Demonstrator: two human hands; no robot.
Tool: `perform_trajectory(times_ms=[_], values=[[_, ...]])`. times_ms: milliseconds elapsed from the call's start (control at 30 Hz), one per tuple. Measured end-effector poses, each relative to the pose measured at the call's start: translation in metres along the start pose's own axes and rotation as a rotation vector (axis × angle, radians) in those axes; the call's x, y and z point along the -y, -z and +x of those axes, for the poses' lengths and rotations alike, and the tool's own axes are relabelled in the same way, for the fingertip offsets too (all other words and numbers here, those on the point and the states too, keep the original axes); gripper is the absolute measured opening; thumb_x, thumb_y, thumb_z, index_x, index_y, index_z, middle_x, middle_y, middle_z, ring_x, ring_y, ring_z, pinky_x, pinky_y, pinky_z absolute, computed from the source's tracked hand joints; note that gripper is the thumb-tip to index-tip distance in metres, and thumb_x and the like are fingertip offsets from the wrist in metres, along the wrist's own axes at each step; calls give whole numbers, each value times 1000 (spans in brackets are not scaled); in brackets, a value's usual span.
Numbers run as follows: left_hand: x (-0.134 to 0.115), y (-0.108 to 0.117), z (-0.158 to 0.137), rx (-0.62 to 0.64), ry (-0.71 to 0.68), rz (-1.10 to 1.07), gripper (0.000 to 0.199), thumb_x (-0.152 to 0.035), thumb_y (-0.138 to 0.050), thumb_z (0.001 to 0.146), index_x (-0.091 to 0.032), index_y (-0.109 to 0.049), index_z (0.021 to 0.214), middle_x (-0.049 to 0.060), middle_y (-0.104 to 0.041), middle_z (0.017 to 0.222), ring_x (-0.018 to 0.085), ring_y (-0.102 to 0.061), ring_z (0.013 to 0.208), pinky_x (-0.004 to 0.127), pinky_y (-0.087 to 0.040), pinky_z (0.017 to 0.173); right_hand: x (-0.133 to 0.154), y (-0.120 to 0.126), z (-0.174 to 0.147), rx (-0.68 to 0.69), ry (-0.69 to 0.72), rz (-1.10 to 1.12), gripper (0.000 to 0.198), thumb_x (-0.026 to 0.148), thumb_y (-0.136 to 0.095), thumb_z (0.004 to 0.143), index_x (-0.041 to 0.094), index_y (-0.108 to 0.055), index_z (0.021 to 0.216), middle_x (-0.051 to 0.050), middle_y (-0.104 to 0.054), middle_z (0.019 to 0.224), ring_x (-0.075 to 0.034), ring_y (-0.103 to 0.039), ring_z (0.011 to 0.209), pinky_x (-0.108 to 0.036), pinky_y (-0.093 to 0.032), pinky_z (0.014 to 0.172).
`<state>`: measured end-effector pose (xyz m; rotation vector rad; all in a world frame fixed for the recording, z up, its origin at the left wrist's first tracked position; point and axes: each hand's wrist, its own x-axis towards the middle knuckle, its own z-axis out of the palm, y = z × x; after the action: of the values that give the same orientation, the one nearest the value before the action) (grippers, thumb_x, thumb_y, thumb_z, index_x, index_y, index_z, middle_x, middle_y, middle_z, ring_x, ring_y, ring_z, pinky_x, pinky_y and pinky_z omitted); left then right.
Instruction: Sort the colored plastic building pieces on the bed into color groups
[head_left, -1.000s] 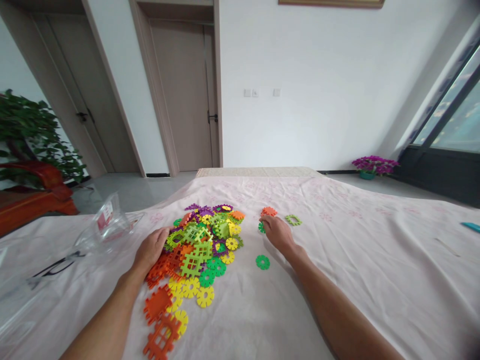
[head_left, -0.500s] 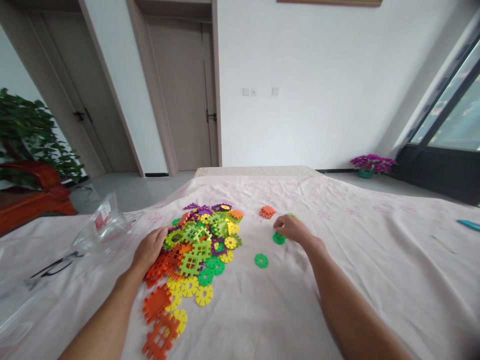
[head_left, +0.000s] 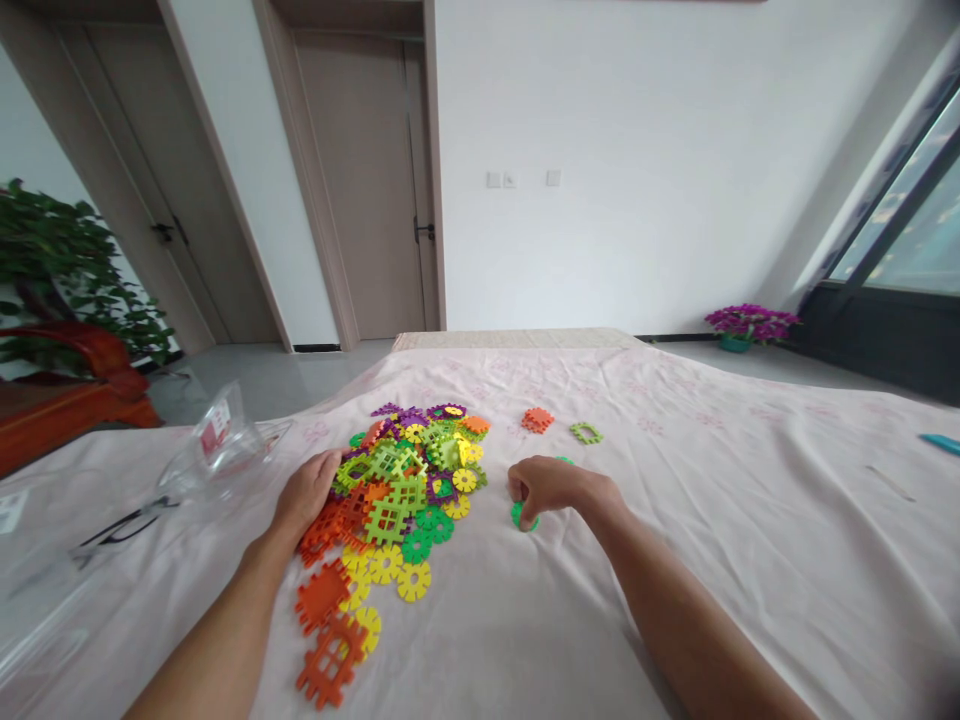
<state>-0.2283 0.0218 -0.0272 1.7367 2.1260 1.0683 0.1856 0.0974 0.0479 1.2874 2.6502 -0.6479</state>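
My left hand (head_left: 309, 492) lies along the left side of a heap of plastic interlocking pieces (head_left: 390, 463), fingers extended and partly hidden at the heap. Green, yellow, orange and purple pieces overlap there, some square, some round and notched. To the right of the heap, my right hand (head_left: 551, 484) is bent down with thumb and fingers closed on a green notched disc (head_left: 517, 514) at the cloth; the hand covers part of it. Behind that hand, the edge of a second green disc (head_left: 565, 460) shows.
A small group of orange square pieces (head_left: 537, 420) and a light green square frame (head_left: 586, 433) lie farther back. Clear plastic packaging (head_left: 221, 445) and dark-framed glasses (head_left: 127, 525) lie at left. A blue object (head_left: 941, 444) is at the far right on the pink-patterned cloth (head_left: 720, 520).
My right hand has moved left and nearer, from the back green disc to the front one. The light green frame behind it is now uncovered. My left hand stays at the heap.
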Motion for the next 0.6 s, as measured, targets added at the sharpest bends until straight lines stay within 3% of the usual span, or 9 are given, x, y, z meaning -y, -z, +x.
perform_trajectory(times_ms=[200,400,600], values=[[1,0,0,-3,-8,-8,54,-51,-28,93,-22,-66,118,5,-66,125,22,-57,120,32,-38,106,-2,10,-4,-65,44,106,20,24,-78,59,20,-68,77,3,-66,73,-13,-56,66,-22,-33,54],[-3,1,0,1,10,1,52,-51,-29,93,-23,-66,117,6,-66,126,23,-56,122,32,-37,107,-59,28,-11,-250,-137,273,11,24,-66,68,18,-67,77,1,-67,69,-12,-58,60,-21,-36,53],[-3,1,-1,5,16,-8,53,-51,-29,92,-22,-66,118,7,-65,127,23,-56,122,32,-37,108,-98,18,-7,-201,-221,332,16,28,-68,66,16,-71,76,0,-64,62,-12,-56,57,-22,-38,52]])
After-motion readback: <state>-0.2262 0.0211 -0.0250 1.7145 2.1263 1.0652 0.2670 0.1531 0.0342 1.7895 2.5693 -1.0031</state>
